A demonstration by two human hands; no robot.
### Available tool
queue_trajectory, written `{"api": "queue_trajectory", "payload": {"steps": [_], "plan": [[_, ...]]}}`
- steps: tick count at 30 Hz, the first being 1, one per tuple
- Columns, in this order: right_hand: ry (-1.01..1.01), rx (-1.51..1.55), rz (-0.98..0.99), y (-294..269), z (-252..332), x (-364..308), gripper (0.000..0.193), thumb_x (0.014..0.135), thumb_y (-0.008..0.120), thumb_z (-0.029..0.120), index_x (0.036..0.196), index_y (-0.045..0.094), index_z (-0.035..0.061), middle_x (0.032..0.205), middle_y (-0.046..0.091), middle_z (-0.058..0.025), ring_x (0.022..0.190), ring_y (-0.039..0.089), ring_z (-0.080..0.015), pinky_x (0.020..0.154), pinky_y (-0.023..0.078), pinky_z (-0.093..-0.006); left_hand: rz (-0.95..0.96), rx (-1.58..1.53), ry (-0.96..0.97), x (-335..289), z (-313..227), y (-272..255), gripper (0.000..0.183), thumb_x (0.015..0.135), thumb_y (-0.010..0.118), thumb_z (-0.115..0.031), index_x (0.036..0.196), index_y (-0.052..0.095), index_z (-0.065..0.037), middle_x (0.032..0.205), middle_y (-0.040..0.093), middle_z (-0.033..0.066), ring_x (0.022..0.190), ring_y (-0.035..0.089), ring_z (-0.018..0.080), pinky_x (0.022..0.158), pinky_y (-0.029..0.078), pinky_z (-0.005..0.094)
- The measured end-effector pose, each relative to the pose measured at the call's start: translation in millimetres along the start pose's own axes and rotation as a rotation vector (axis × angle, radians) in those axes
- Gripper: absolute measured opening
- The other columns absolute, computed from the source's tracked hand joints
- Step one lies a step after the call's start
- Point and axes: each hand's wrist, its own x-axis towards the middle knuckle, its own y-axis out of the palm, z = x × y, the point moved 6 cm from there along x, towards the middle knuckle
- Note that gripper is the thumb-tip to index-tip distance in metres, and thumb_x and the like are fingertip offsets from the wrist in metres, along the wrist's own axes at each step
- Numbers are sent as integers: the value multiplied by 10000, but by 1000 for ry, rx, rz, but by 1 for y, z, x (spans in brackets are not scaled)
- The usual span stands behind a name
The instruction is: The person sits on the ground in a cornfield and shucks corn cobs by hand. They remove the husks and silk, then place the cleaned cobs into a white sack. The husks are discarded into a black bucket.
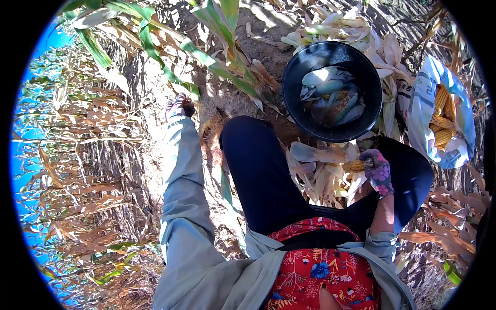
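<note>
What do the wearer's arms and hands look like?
Both sleeves are pale grey-green, loose and creased. The left one reaches near the wrist; the right one ends higher, baring the forearm. The right hand wears a grey-purple glove with pink flowers. The left hand is too small and shaded to detail.

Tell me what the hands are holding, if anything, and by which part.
The right hand holds a yellow corn cob by one end; whether the left hand holds anything cannot be told.
</note>
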Motion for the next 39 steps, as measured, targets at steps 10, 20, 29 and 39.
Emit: {"api": "queue_trajectory", "payload": {"steps": [10, 20, 29, 39], "plan": [[-85, -164, -19, 4, -7, 5, 204, 695, 492, -70, 833, 582, 51, 843, 573, -113, 820, 582, -278, 741, 461, -302, 134, 757, -163, 19, 32, -43, 833, 708, 675, -455, 1331, 273, -78, 1254, 458, 124, 874, 605, 273, 632, 498, 364], [-140, -170, -5, 10, -7, 9, 201, 675, 496, -58, 821, 571, 57, 836, 567, -120, 823, 574, -292, 741, 461, -318, -82, -234, -221, 19, 27, -65, 621, 861, 379, -495, 1321, 289, -88, 1371, 297, 117, 1212, 361, 316, 979, 273, 500], [-104, -148, 1, 9, -2, 6, 165, 697, 496, -31, 816, 574, 55, 851, 572, -125, 835, 570, -300, 753, 456, -329, 7, 431, -286, 7, 33, -90, 577, 836, 428, -505, 1288, 360, -153, 1316, 385, 65, 1133, 447, 268, 883, 367, 466], [-157, -174, -47, 1, 2, 3, 204, 663, 522, -59, 824, 579, 52, 864, 571, -112, 863, 566, -281, 776, 447, -311, 52, -16, -188, -29, -1, -51, 421, 837, 542, -314, 1160, 469, -54, 1035, 584, 146, 891, 593, 295, 707, 496, 396]]}}
